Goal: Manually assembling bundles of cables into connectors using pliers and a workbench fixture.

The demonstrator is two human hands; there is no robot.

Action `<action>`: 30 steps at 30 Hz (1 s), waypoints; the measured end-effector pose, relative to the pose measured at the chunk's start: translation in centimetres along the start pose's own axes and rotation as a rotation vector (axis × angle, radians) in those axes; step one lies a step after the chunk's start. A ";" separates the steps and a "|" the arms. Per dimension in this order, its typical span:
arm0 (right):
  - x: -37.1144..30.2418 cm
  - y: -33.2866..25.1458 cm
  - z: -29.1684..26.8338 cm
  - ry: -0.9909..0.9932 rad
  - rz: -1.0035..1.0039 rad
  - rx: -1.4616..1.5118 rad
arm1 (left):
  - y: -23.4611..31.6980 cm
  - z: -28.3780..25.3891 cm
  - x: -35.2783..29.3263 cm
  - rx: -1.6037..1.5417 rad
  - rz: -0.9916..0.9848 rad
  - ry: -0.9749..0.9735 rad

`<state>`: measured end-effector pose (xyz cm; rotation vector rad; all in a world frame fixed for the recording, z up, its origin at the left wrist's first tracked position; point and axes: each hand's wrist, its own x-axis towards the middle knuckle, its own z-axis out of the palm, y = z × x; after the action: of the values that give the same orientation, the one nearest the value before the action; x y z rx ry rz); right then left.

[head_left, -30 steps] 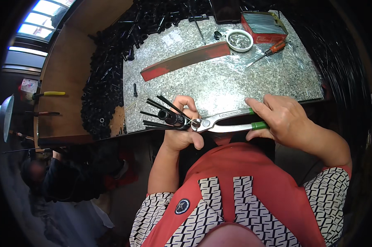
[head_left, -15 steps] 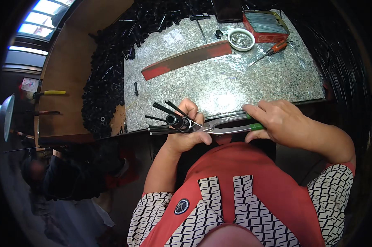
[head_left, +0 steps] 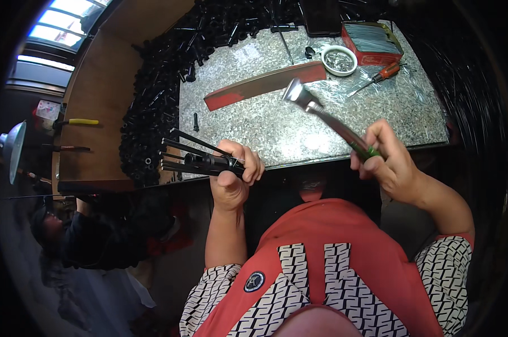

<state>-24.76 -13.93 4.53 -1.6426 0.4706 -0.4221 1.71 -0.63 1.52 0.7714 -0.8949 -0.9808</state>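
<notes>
My left hand [head_left: 231, 194] is closed at the table's front edge around a black tubular hub [head_left: 202, 162]. Several thin black rods [head_left: 201, 142] fan out from the hub toward the left, and a fine light wire shows beside my fingers. Up off the tabletop on the right, my right hand [head_left: 395, 167] grips pliers [head_left: 335, 127] by their green-sleeved handles. The pliers' metal head points to the far left, apart from the hub, and is slightly blurred.
On the speckled tabletop [head_left: 254, 126] lie a long red-brown bar [head_left: 265, 87], a white bowl [head_left: 339, 60] of small metal bits, a red box [head_left: 372, 44] of thin strips and a screwdriver [head_left: 377, 77]. Black tubular parts [head_left: 158, 106] heap along the left. A person [head_left: 96, 233] sits lower left.
The pliers have come away from the wire at the hub and swung up to the right in my right hand. My left hand has shifted left, with the rods turned further left.
</notes>
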 end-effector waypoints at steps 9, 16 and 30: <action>1.3 -3.2 -0.8 0.202 -0.098 -0.420 | 0.0 0.2 -0.3 0.018 -0.024 -0.028; 2.5 -3.6 -1.1 0.356 -0.636 -1.020 | -0.5 1.2 -0.5 -0.099 -0.090 -0.028; 3.2 -2.7 -0.1 0.432 -0.920 -1.528 | -1.3 1.1 -0.5 0.139 -0.185 0.115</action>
<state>-21.95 -15.41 7.19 -3.2787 0.2905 -1.3172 0.13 -0.75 0.74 1.0333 -0.8077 -1.0323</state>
